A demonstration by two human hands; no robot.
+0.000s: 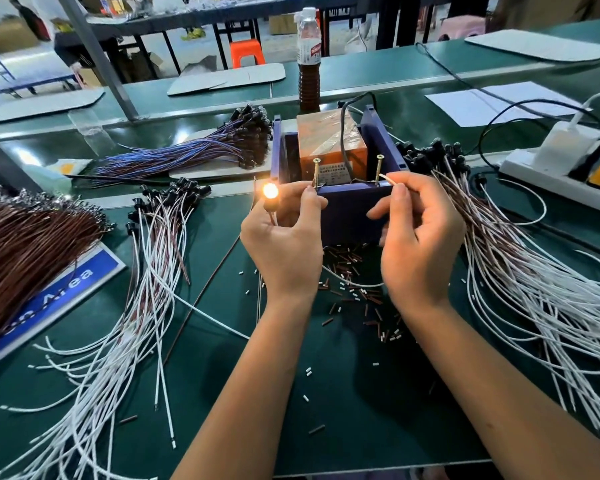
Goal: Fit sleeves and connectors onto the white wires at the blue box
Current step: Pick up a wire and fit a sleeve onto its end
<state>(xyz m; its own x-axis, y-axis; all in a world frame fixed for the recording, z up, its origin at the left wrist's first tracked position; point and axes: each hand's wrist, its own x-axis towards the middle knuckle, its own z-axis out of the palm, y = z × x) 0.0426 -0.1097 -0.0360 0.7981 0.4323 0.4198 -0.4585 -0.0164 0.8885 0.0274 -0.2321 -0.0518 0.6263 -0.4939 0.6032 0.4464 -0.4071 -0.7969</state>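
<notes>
At the blue box (352, 206), the left hand (284, 233) pinches a lit bulb (270, 191) pointing twelve o'clock; the right hand (420, 233) pinches a wire end (387, 178) aimed toward ten o'clock.

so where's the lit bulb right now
In the head view the lit bulb glows left of centre, held up by the left hand just off the front-left corner of the blue box, beside the left screw.

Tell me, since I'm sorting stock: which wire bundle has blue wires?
The bundle behind and left of the blue box; the other piles are white or brown.
</notes>
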